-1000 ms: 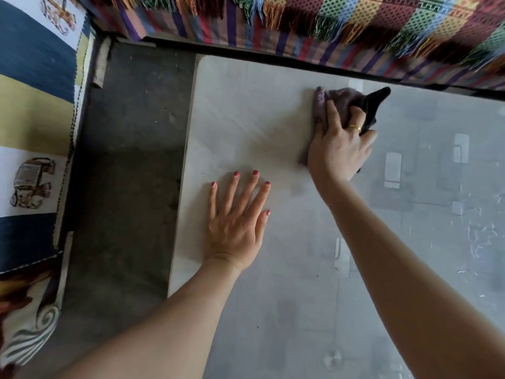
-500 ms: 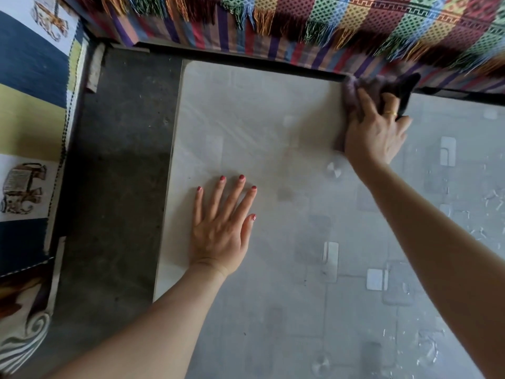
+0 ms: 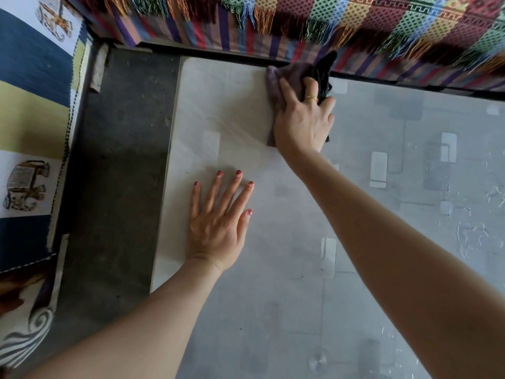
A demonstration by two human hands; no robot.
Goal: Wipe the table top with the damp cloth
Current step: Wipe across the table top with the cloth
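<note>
The cloth (image 3: 284,77) was a crumpled, dull purple rag with a black part bunched at its right, lying at the far edge of the table (image 3: 273,296). The right hand (image 3: 303,121) lay on top of it, fingers slightly parted and bent over the folds, a gold ring on one. The left hand (image 3: 218,228) rested flat on the pale top nearer the left edge, fingers spread, nails red. A fringed striped blanket (image 3: 355,26) hung just behind.
</note>
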